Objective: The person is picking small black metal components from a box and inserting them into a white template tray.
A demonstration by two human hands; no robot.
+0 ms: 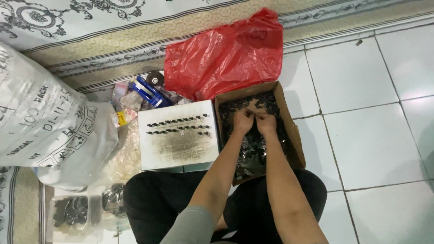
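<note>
Hands (254, 121) over box (289, 122) of black parts (253, 153)

The plastic bag (226, 56) is bright red. The cardboard box (294, 135) is brown, filled with small parts (253, 149) that look black or dark grey. The white board (178, 135) is smudged grey; the floor tiles (361, 90) are white, the carpet (90, 31) beige with dark scrollwork.

Small black parts (253, 149) too small.
</note>
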